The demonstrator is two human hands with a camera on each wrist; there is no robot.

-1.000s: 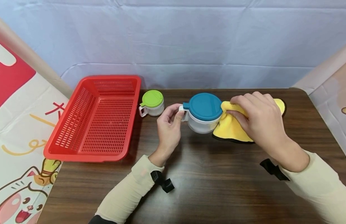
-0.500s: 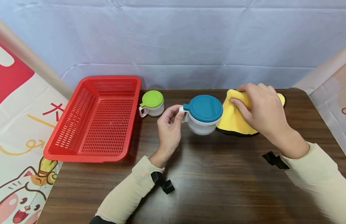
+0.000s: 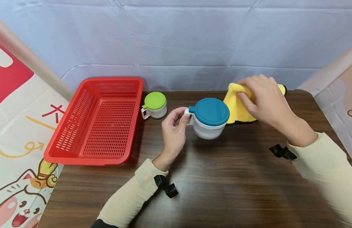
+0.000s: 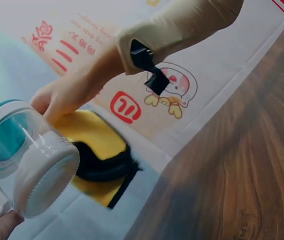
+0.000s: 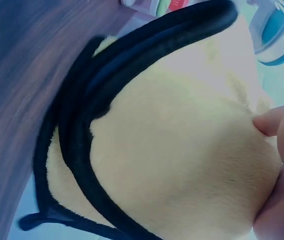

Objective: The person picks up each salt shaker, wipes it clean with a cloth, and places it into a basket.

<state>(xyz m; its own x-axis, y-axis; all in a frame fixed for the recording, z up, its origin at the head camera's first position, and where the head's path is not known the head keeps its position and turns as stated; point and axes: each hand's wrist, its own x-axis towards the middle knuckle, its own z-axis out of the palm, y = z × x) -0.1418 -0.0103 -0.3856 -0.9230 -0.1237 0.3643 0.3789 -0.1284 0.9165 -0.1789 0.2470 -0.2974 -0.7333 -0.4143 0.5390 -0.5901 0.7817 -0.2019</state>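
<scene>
My left hand (image 3: 175,131) pinches the white handle of a clear seasoning jar (image 3: 209,131) with a blue lid (image 3: 212,111). In the left wrist view the jar (image 4: 42,165) is tilted and raised off the table, its ridged base showing and whitish toward the bottom. Just right of it, my right hand (image 3: 264,98) grips a folded yellow cloth (image 3: 238,106) with black edging, thumb on the near side. The cloth (image 5: 171,145) hangs down and fills most of the right wrist view. In the head view its left edge meets the jar's right side.
A smaller jar with a green lid (image 3: 155,101) stands near the table's back edge. Left of it sits a red perforated basket (image 3: 106,126). The brown wooden table (image 3: 221,190) runs back to a pale cloth backdrop (image 3: 187,41).
My right hand has lifted the cloth up and toward the back edge. The blue-lidded jar has shifted slightly right and nearer in my left hand.
</scene>
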